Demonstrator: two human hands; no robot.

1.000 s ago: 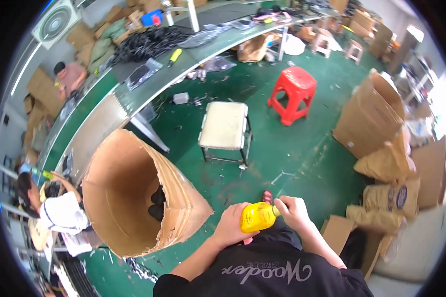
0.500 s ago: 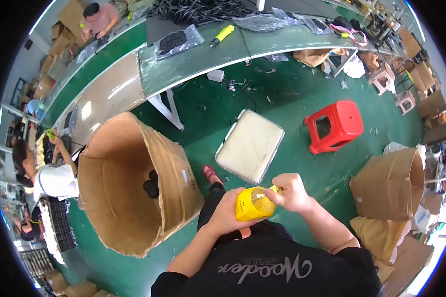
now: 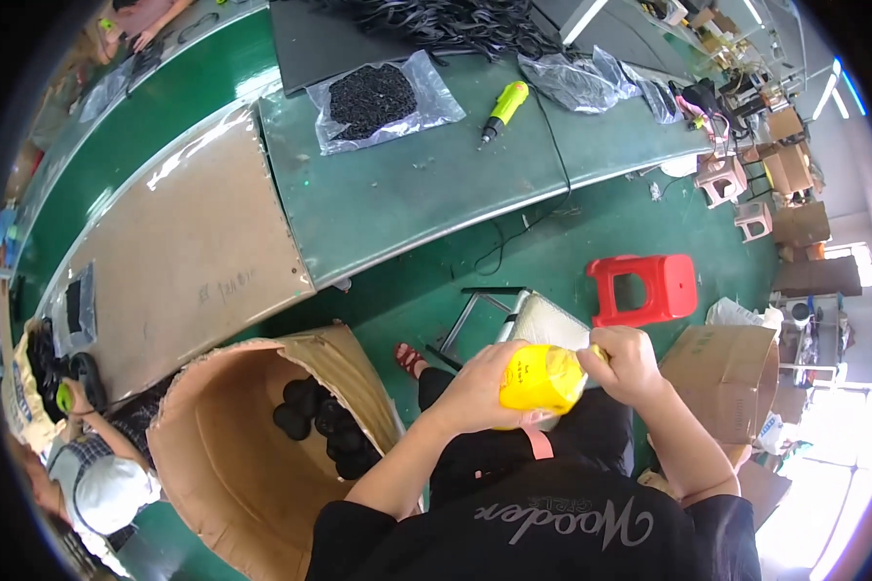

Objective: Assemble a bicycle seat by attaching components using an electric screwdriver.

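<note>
My left hand is wrapped round the body of a yellow, partly see-through bottle, held tilted in front of my waist. At the bottle's upper right end my right hand is closed on its top. The fingers hide most of the part they grip. A pink strap hangs below the bottle, over my dark trousers. Just beyond my hands a pale cushioned seat on a metal frame is partly covered by them.
A large open cardboard box with several black rounded pieces stands at left. Ahead is a green workbench bearing a bag of black bits and a green electric screwdriver. A red stool stands right. A co-worker sits far left.
My view has shifted forward, bringing the workbench closer. The bottle and both hands have moved right in the picture. Both hands keep their grip, and more black pieces show in the box.
</note>
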